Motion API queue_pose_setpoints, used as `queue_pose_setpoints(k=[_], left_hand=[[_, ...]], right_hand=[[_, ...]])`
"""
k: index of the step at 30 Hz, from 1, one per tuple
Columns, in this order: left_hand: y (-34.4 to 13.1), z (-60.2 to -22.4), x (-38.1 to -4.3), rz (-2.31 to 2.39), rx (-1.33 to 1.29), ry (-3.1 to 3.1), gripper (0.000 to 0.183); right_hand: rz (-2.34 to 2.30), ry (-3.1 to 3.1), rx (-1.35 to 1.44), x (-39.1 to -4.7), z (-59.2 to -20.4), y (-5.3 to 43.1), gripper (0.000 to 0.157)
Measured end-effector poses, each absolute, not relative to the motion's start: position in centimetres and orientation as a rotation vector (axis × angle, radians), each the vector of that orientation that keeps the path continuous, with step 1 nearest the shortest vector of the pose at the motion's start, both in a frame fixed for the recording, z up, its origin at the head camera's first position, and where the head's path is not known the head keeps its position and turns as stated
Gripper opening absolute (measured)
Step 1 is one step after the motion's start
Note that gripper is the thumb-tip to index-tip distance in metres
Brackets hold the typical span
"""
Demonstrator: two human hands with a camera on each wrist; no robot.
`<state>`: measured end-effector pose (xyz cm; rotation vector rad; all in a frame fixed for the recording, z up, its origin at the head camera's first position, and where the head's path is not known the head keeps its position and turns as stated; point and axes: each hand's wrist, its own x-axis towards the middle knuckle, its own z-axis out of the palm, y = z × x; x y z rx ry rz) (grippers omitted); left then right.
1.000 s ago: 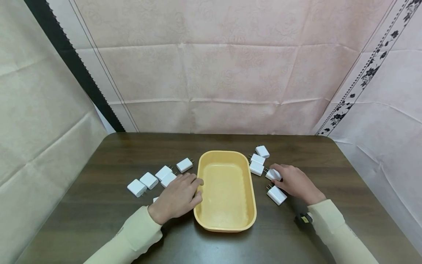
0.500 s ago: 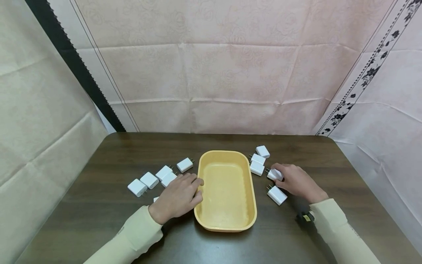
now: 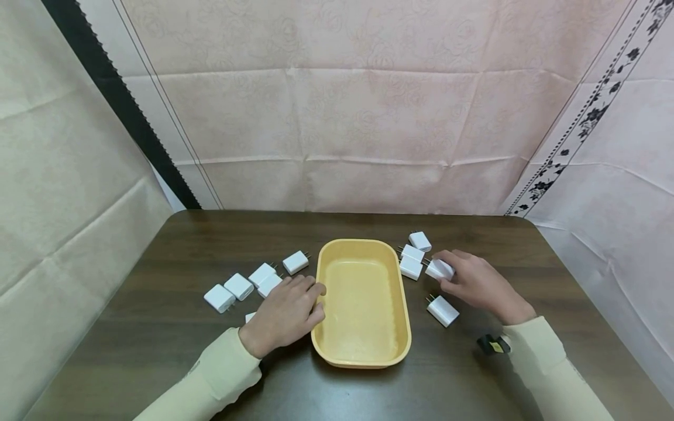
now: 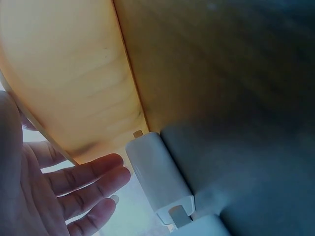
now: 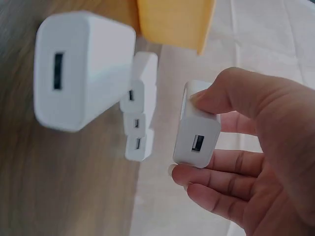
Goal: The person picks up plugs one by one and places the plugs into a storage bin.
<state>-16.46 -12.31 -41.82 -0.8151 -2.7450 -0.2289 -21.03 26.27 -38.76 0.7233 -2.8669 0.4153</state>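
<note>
White USB wall chargers with two-prong plugs lie on both sides of a yellow plastic tray (image 3: pixel 363 362). My right hand (image 3: pixel 481 286) pinches one charger (image 5: pixel 199 140) between thumb and fingers, its USB port towards the wrist camera. In the head view that charger (image 3: pixel 439 269) is partly covered by the fingertips. On the tray's left rim rests my left hand (image 3: pixel 286 313), with some fingers outside the wall, loosely extended in the left wrist view. Close to those fingers lies a charger (image 4: pixel 160 177), not held. Another charger (image 3: pixel 249 318) is mostly hidden behind the left hand.
To the tray's left, several chargers (image 3: pixel 239 287) lie in a slanting row. At its right back corner sits a close group of chargers (image 3: pixel 411 268), and a single charger (image 3: pixel 443 311) lies nearer. Pale cloth (image 3: pixel 368 128) hangs behind the brown table (image 3: pixel 358 397).
My right hand has shifted slightly back and to the right with the pinched charger, away from the single charger nearer me. The left hand and tray have stayed nearly still.
</note>
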Motion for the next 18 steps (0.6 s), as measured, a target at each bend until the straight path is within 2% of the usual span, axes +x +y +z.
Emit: queue_pose_setpoints(k=[18], left_hand=[[-12.4,-41.9,-16.6,-0.238,-0.855,-2.674,0.019]], right_hand=[[0.466,-2.673,0.930,-18.9,-37.2,23.0,0.041]])
